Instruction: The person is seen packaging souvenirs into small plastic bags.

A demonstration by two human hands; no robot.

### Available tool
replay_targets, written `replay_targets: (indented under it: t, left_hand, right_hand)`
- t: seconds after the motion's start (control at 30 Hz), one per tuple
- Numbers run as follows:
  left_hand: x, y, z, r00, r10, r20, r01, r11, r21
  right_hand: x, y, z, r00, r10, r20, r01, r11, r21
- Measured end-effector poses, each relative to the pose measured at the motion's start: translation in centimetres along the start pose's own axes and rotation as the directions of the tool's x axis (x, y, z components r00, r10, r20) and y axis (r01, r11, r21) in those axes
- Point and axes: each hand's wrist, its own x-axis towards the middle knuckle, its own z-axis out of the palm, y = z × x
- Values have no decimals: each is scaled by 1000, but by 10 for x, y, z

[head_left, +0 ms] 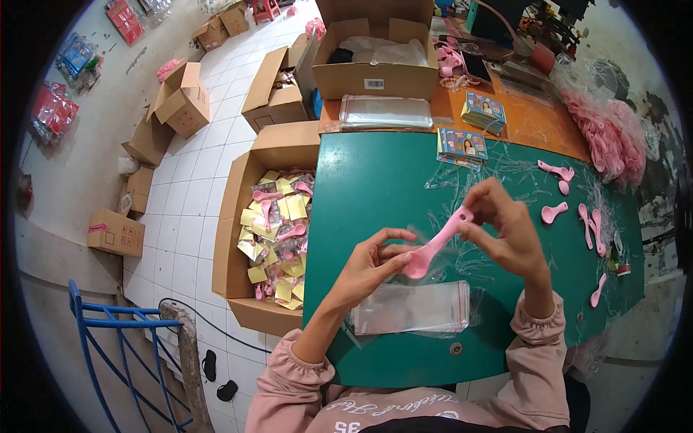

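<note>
My right hand pinches the handle end of a pink plastic spoon, which slants down to the left. The spoon's bowl sits inside a clear plastic bag that my left hand holds open by its mouth. Both hands hover above the green table. Just below them lies a stack of clear resealable bags.
Loose pink spoons lie at the table's right, a big pink heap behind them. Printed card packs and a clear bag stack sit farther back. An open carton of packed spoons stands at left on the floor, a blue chair frame nearby.
</note>
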Motion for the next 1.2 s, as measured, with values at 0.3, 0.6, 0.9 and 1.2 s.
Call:
replay_targets:
  t: [0.3,0.6,0.9,1.2]
  left_hand:
    - [-4,12,3,988,-129,86,129,992,9]
    - [-6,21,-9,964,211,-159,-224,972,-68]
    - [-4,26,-11,960,274,-59,-279,956,-90]
    - [-6,43,-3,992,117,36,-121,983,135]
  right_hand:
    - [-6,-5,13,997,-79,11,80,989,-125]
    - [89,85,-46,999,-31,8,32,946,-323]
    - [105,181,-63,885,8,-466,-329,718,-613]
    - [75,89,-53,926,-26,-377,-149,891,-429]
